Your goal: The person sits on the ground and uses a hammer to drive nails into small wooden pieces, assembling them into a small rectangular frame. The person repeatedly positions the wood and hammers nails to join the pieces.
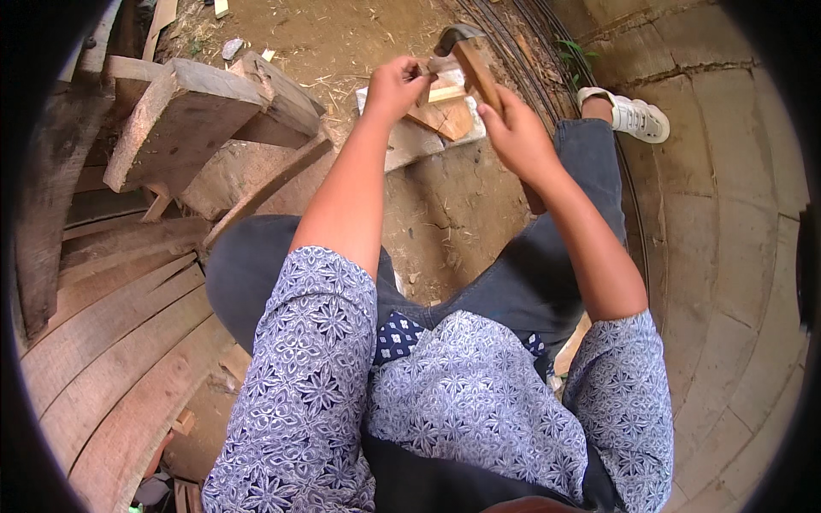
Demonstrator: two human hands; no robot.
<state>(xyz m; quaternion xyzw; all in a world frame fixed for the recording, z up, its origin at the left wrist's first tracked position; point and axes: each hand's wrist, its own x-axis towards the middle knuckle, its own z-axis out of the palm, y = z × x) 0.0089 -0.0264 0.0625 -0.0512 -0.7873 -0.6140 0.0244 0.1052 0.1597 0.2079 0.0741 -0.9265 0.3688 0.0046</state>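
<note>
My right hand [517,135] is wrapped round the wooden handle of a hammer [475,70]. The hammer's dark metal head is raised at the far end, above the work spot. To its left, my left hand [398,89] has its fingers pinched together. Something small and dark may be between the fingertips, too small to name. Below both hands lies a brown wood piece [446,120], with a pale wood strip [446,93] behind it. They rest on a whitish, flat-topped block [414,150] on the ground.
Rough planks and a thick timber offcut [192,115] stand at the left. Long dark rods [547,81] run along the ground by a curved-looking block wall [710,188] at the right. My outstretched leg ends in a white shoe [629,117]. Wood shavings litter the dirt.
</note>
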